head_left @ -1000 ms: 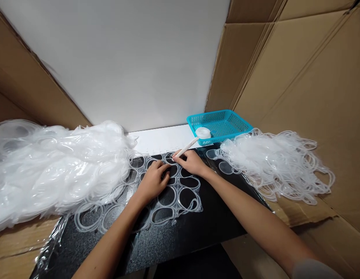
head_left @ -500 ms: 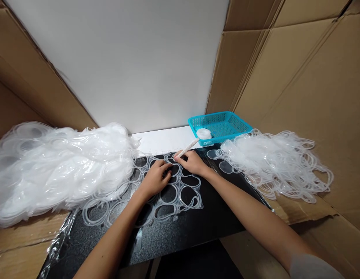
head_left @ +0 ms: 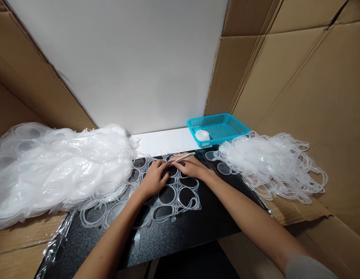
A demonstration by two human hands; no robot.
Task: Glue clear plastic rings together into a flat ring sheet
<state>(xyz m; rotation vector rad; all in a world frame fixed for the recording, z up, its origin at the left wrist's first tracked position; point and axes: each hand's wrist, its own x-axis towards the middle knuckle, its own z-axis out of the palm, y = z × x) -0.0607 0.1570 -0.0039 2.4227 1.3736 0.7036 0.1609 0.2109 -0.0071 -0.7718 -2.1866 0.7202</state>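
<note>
A sheet of clear, rubbery joined rings [head_left: 177, 190] lies flat on the black work surface. My left hand [head_left: 153, 176] rests on its upper part, thumb apart from the fingers and index fingertip close to the right fingers. My right hand [head_left: 190, 166] is closed round a white, pen-like tool [head_left: 184, 157], its low end down at the rings between both hands. The very tip is too small to make out. Right of that hand, a few clear discs [head_left: 224, 168] lie at the edge of the black surface.
A big pile of clear ring sheets [head_left: 66, 166] fills the left side. Loose ring scraps [head_left: 270, 162] are heaped at the right. Behind stands a blue basket [head_left: 226, 137] holding a stack of whitish discs [head_left: 202, 135]. Cardboard walls [head_left: 307, 97] and a white panel [head_left: 124, 66] enclose the place.
The tool in my right hand has tilted lower, and that hand has turned and come closer to my left fingertips. My left hand has stayed nearly in place on the sheet.
</note>
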